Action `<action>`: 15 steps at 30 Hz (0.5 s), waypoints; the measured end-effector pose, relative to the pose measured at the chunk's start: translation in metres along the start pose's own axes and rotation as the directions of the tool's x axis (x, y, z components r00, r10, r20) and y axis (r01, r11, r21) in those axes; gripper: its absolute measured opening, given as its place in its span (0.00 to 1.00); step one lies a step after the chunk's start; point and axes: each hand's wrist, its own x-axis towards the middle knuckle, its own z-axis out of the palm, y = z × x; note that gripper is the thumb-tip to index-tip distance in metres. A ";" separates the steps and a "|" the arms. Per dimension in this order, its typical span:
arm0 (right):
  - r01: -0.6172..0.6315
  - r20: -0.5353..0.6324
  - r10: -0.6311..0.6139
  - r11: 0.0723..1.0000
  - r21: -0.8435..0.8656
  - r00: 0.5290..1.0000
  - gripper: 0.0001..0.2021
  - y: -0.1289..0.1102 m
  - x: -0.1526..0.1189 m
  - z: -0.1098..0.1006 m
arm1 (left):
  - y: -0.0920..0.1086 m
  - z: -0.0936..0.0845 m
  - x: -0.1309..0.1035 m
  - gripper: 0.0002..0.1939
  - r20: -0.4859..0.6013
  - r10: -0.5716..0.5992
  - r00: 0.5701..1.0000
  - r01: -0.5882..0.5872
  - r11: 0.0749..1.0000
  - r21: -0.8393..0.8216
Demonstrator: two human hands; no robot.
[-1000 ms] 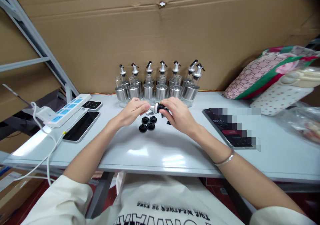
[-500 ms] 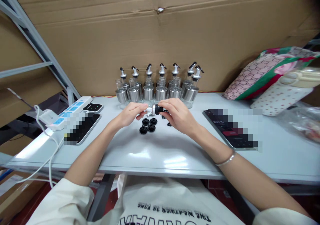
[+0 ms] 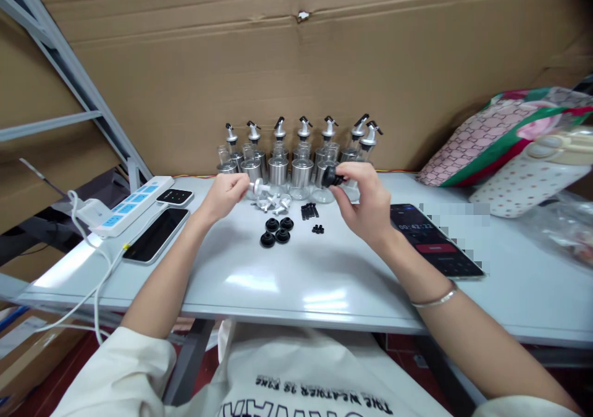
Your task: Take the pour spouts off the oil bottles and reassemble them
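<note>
My left hand (image 3: 223,197) is closed round one end of a silver spout piece (image 3: 258,187), whose other end points right. Further right, my right hand (image 3: 368,202) pinches a black stopper (image 3: 332,176) in front of the bottles. Between and below the hands lie several silver spout pieces (image 3: 277,204), several black stoppers (image 3: 282,235), thin black levers (image 3: 309,210) and tiny black parts (image 3: 317,229). Behind them stand steel-and-glass bottles (image 3: 302,173) in rows, the back ones topped with spouts.
At the left are a power strip (image 3: 134,206), a small black device (image 3: 175,196), a phone (image 3: 157,236) and white cables. A second phone (image 3: 435,244) lies at the right. Beyond it are a dotted bottle (image 3: 523,176), a patterned bag (image 3: 467,136) and clear plastic.
My hands have moved apart, left hand leftward with the silver spout piece, right hand rightward with the black stopper. The two pieces were together between the hands. Small parts on the table are now uncovered.
</note>
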 end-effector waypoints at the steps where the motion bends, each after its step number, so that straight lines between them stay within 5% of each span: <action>1: -0.020 0.007 0.020 1.000 -0.004 1.000 0.11 0.001 0.000 0.000 | -0.003 -0.001 0.000 0.16 0.035 -0.013 0.999 0.010 0.996 0.092; 4: -0.044 0.083 0.043 0.999 0.007 0.996 0.12 0.004 -0.002 0.002 | -0.010 0.003 -0.002 0.13 0.167 -0.121 0.978 0.071 0.958 0.278; 7: -0.038 0.148 0.034 0.999 0.020 0.988 0.13 0.004 -0.004 0.004 | -0.020 0.012 -0.002 0.11 0.183 -0.155 0.971 0.079 0.927 0.366; 15: -0.019 0.195 0.017 1.000 0.010 0.981 0.10 0.004 -0.004 0.005 | -0.033 0.044 0.004 0.07 -0.069 0.064 0.996 -0.030 0.911 0.411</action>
